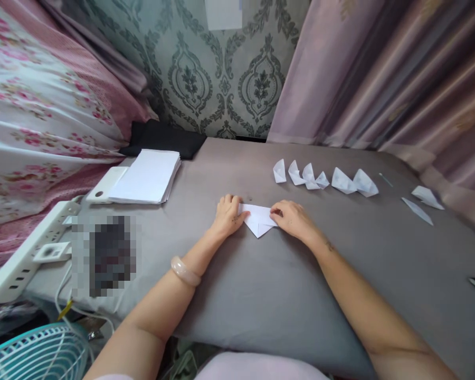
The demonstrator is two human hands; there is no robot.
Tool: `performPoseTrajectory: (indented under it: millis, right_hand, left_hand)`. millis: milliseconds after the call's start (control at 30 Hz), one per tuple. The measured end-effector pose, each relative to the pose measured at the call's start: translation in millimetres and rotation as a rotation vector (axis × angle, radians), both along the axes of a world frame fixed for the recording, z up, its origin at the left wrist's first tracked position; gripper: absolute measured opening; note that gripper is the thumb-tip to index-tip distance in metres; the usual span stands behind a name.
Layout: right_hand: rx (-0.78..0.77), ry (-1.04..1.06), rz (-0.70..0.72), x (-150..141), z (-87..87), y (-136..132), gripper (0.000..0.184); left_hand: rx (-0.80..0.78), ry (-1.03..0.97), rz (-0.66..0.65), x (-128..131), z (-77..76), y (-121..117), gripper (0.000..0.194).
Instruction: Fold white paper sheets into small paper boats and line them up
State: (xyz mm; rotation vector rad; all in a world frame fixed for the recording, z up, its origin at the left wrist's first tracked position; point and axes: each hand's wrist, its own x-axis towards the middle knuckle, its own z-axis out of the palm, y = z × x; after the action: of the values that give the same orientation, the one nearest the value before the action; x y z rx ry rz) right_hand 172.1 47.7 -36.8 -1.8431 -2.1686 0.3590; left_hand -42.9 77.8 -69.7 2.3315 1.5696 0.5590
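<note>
A folded sheet of white paper [258, 215] lies on the grey cloth-covered table [269, 295], its pointed end toward me and its long straight edge away. My left hand [227, 215] grips the paper's left end, thumb on top. At the opposite end, my right hand [293, 217] pinches the right corner between thumb and fingers. Behind the right hand stands a row of several folded paper boats [309, 176]. Parts of the paper under both hands are hidden.
A stack of white paper [145, 177] sits at the back left, before a black cloth [166, 138]. A power strip [31, 253] runs along the left edge above a fan [35, 353]. Folded paper pieces [417, 211] and a cotton swab [386, 180] lie at right.
</note>
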Motion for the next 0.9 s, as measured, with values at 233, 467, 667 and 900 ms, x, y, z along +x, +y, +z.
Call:
performPoseTrajectory:
  millis: [233, 467, 667, 900]
  right_hand:
    - [-0.074, 0.128, 0.113, -42.4, 5.2, 55.8, 0.017]
    - [-0.101, 0.248, 0.083, -25.3, 32.2, 96.6, 0.011]
    - [0.054, 0.421, 0.012, 12.9, 38.1, 65.6, 0.036]
    - [-0.194, 0.185, 0.117, 13.7, 11.7, 19.1, 0.023]
  left_hand:
    - [-0.089, -0.036, -0.035, -2.0, 6.2, 1.6, 0.036]
    - [-0.201, -0.059, -0.038, -1.9, 14.0, 2.8, 0.037]
    - [-0.252, -0.09, -0.021, -2.0, 16.4, 4.6, 0.032]
    - [-0.311, -0.178, -0.154, -6.5, 21.5, 3.2, 0.034]
